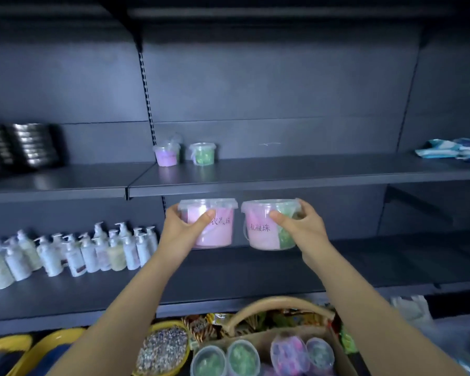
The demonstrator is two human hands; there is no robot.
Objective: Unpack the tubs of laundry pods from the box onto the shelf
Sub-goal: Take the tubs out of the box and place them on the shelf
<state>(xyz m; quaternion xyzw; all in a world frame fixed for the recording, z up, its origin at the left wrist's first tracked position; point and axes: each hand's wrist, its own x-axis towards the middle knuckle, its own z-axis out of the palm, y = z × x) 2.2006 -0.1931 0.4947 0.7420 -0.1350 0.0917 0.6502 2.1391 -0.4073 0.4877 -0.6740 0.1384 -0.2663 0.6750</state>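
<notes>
Pink-pod tub (pixel 221 236), pink-and-green-pod tub (pixel 261 237), both held

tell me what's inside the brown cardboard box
The brown cardboard box holds two clear lidded plastic tubs of green pods, a purple tub and a purple-and-green tub. Whatever lies beneath them is covered; the box's near side is cut off.

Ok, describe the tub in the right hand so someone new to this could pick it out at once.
Find the dark middle shelf; just below its front edge two lidded tubs are held up side by side. The right hand grips the one on the right. That pink-and-green tub shows two colours; the all-pink tub in the left hand has no green.
</notes>
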